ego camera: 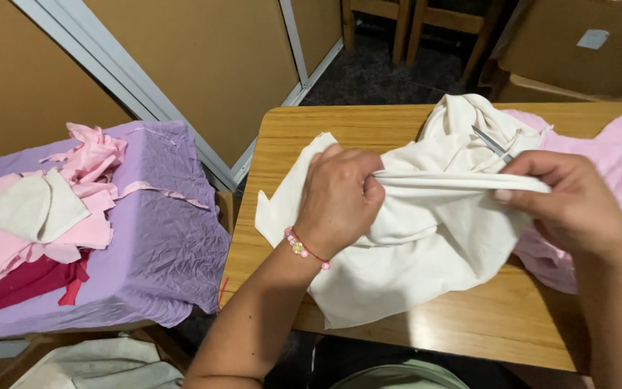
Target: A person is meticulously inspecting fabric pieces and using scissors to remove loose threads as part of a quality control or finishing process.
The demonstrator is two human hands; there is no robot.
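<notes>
- One cream cloth [426,245] is lying bunched on the wooden table [484,324], with both hands working at its middle.
- One pair of scissors [492,143] is resting on the cloth's upper folds, only the metal blades showing.
- One pink garment [613,155] is spreading over the table's right side, partly under the cream cloth.
- The left hand [340,198] is curling knuckles-up, pinching a fold of the cream cloth; a beaded bracelet [304,248] is circling its wrist.
- The right hand [574,198] is gripping the same fold's other end, thumb forward, pulling it into a taut ridge between the two hands.
- To the left, one lilac-covered box [160,245] is carrying a heap of pink scraps [88,187], one whitish piece [34,209] and dark red pieces [16,284].
</notes>
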